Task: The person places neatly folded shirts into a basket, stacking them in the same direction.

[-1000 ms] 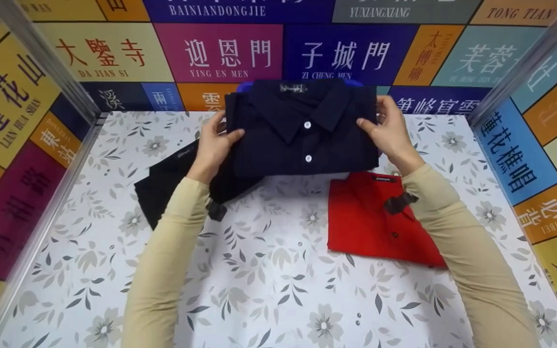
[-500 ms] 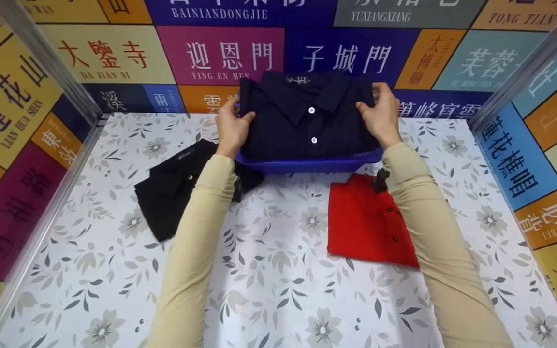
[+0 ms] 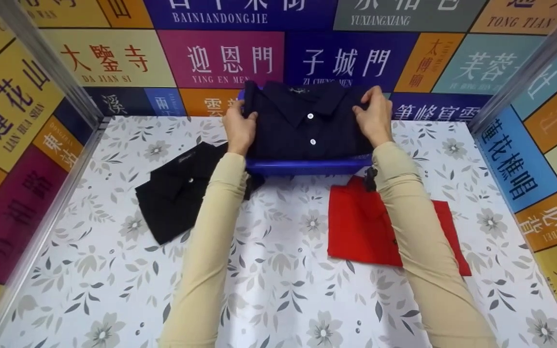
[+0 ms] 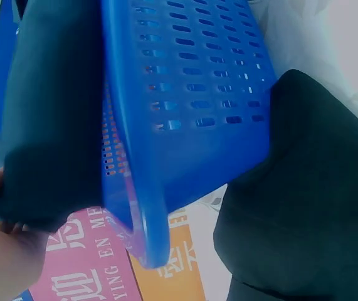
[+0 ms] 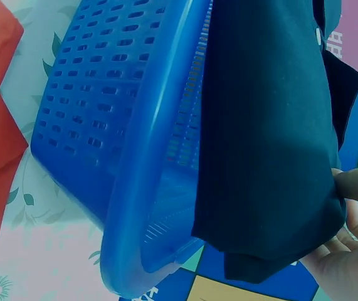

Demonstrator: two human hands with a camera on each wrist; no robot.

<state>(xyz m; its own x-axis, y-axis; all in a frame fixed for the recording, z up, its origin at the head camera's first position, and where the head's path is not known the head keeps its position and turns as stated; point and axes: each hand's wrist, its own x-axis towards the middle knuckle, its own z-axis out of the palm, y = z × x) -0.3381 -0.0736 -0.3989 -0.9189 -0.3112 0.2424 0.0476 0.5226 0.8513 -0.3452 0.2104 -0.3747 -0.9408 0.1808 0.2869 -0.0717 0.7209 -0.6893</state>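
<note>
A folded navy polo shirt (image 3: 283, 130) with a collar and white buttons is held level over a blue plastic basket (image 3: 307, 167). My left hand (image 3: 240, 126) pinches its left side, thumb on top and fingers beneath. On the opposite side my right hand (image 3: 374, 118) grips the shirt the same way. In the left wrist view the shirt's rolled edge (image 4: 50, 119) runs beside the slotted basket wall (image 4: 197, 75). The right wrist view has the folded shirt (image 5: 266, 138) close along the basket rim (image 5: 142, 157), which still shows.
A folded black shirt (image 3: 172, 198) lies on the table at left, partly behind the left sleeve. A folded red shirt (image 3: 360, 227) lies at right under the right forearm. Printed wall panels (image 3: 220, 58) stand right behind the basket.
Both hands have carried the navy shirt back and over the basket, drawing slightly closer together, then lowered it a little. The basket's front has come into view. The black and red shirts stay put.
</note>
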